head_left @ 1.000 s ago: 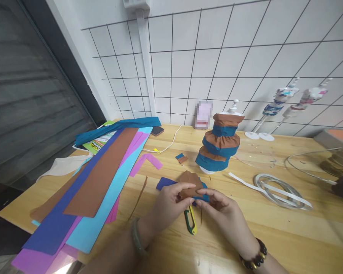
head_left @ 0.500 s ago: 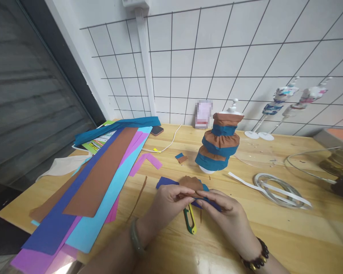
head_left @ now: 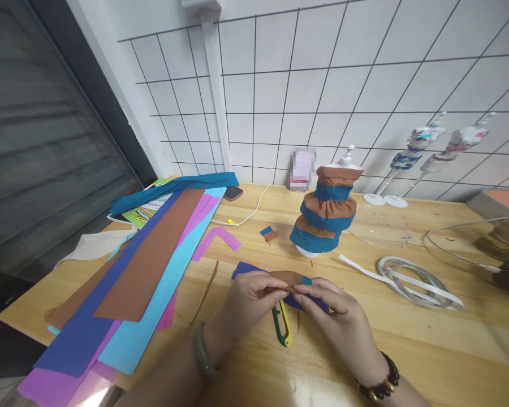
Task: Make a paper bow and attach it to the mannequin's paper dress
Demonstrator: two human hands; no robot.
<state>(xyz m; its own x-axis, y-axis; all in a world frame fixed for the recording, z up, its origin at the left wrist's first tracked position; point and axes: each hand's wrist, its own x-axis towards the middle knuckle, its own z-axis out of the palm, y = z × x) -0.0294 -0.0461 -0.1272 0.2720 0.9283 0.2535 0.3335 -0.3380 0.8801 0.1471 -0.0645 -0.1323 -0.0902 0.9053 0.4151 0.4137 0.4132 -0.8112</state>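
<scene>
My left hand (head_left: pixel 254 297) and my right hand (head_left: pixel 333 308) meet above the table, each with thumb and fingertips pinched on a small brown piece of crepe-like material (head_left: pixel 286 277). A teal patch (head_left: pixel 306 280) shows at its right end. Beneath my hands lies a dark blue piece (head_left: pixel 246 269), partly hidden by them. Yellow-and-green thread snips (head_left: pixel 283 325) rest on the table just below my fingertips. Behind stands a small dress form (head_left: pixel 326 209) wrapped in brown and teal bands, gathered at the middle.
Long coloured strips (head_left: pixel 152 260) are piled at the left, near a phone (head_left: pixel 233 193). A small brown-and-teal scrap (head_left: pixel 268 234) lies further back. Coiled clear tubing (head_left: pixel 413 281) sits at the right. Two more small dress forms (head_left: pixel 419 141) stand by the tiled wall.
The brown piece's scalloped upper edge has folded down and now looks flatter and lower. Both hands stay nearly in place, still pinching it.
</scene>
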